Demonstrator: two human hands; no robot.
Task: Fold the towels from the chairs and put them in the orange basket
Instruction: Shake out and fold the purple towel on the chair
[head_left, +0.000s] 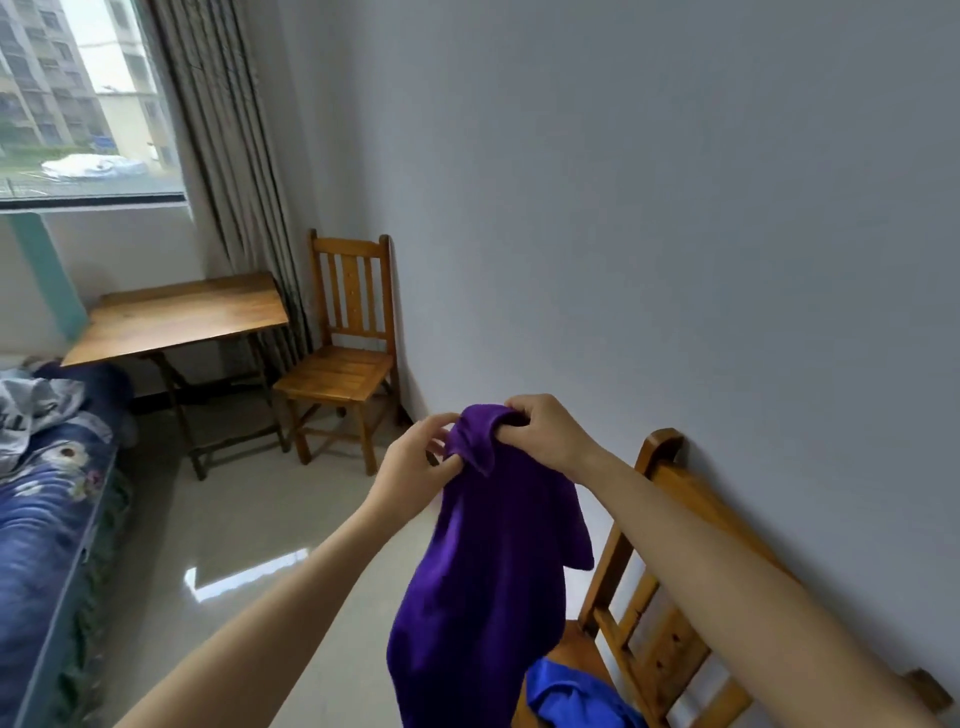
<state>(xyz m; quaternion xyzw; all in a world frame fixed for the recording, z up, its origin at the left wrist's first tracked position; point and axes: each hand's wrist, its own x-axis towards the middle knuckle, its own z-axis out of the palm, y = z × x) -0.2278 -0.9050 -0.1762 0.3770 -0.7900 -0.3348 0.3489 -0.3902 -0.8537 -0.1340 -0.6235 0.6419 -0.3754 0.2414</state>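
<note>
Right hand (545, 434) fingers grip one purple towel (483, 571); left hand (415, 462) seems to pinch it. One blue towel (571, 699) lies on the near chair (660, 597); second chair (348, 353) far left.

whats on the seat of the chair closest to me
A crumpled blue towel lies on the near chair's seat. The purple towel, gripped by the right hand, hangs in front and hides the seat's left part, so anything there cannot be seen.

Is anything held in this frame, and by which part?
The purple towel, by its bunched top edge: the right hand grips it, the left hand pinches the same edge beside it; the rest hangs down.
</note>
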